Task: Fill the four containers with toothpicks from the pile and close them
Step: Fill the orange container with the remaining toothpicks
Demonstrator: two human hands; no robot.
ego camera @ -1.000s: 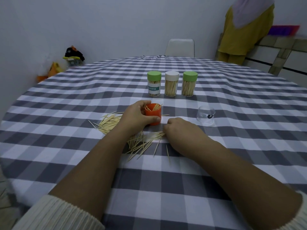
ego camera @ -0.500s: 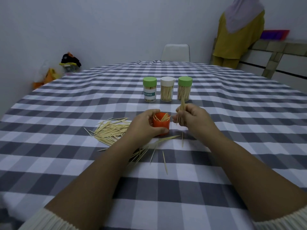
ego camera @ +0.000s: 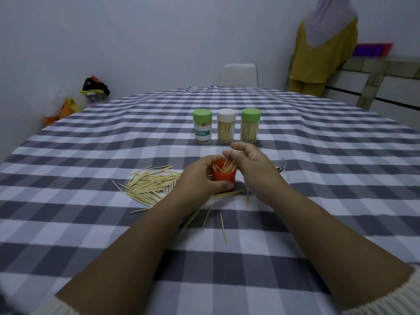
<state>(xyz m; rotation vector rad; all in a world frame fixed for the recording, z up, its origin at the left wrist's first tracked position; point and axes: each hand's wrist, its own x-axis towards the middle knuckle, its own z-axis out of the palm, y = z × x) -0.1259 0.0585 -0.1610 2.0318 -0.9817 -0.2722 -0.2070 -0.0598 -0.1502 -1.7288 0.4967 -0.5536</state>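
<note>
Toothpicks (ego camera: 223,167) are filling the orange container (ego camera: 223,181); left hand (ego camera: 200,178) is gripping it, right hand (ego camera: 247,162) is pinching a few above, needing release inside.

Pale wall (ego camera: 159,42), white chair (ego camera: 238,75) behind checked table (ego camera: 318,178).

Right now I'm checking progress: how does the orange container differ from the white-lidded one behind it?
The orange container is open, with no lid on; the white-lidded container is capped. The orange container is opaque and looks shorter; the white-lidded container is clear and taller. The left hand grips the orange container, while the white-lidded container stands untouched between two green-lidded ones. Both hold toothpicks and stand upright on the checked cloth.
</note>
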